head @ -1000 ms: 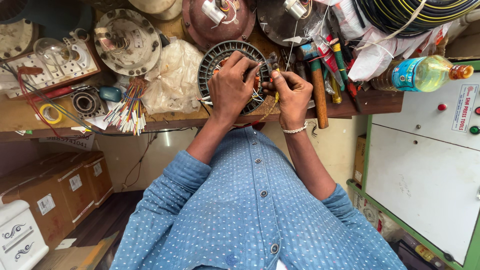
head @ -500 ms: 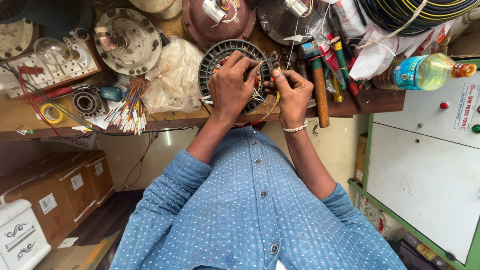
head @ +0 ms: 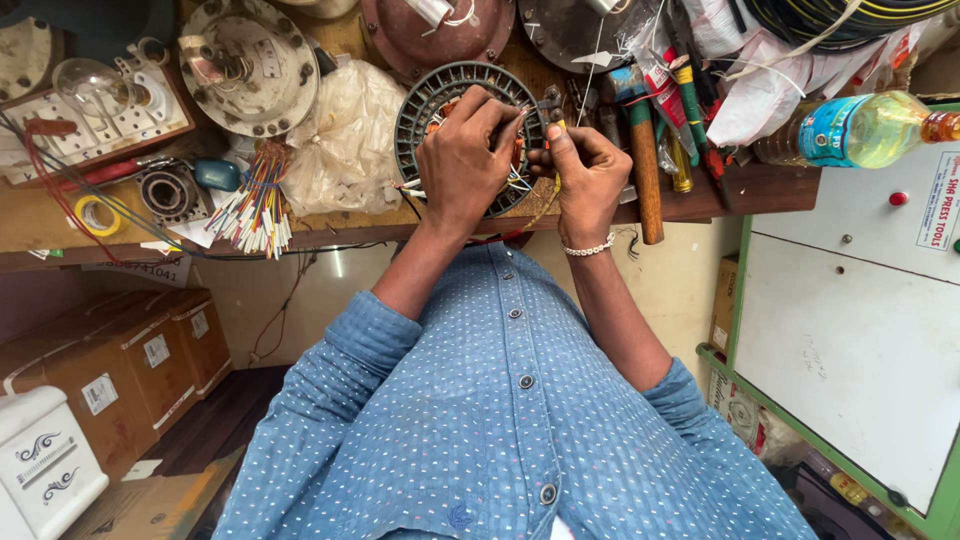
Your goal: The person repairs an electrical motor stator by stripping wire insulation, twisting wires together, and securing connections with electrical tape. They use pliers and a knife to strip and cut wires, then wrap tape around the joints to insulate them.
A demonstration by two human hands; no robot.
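Here, stator: we see the round slotted stator (head: 440, 95) lying flat on the tabletop (head: 760, 190), at its near edge, right in front of us.
Left hand: our left hand (head: 462, 160) lies over the stator's middle, fingers bent and pinched on the thin coloured wires (head: 515, 180) that come out of it.
Right hand: our right hand (head: 585, 175) sits just beside the left, almost touching it, fingers closed on a small dark tool (head: 549, 100) and on the wire ends; what kind of tool, we cannot tell.
Done: we judge that the windings are in, since copper shows in the slots and leads already stick out.
Left: we judge that the lead ends are in work, loose and splayed between our hands; no cover is on the stator.
Nearby: a hammer (head: 645, 160) lies to the right, a bundle of coloured sleeves (head: 255, 205) and a tape roll (head: 95, 215) to the left.
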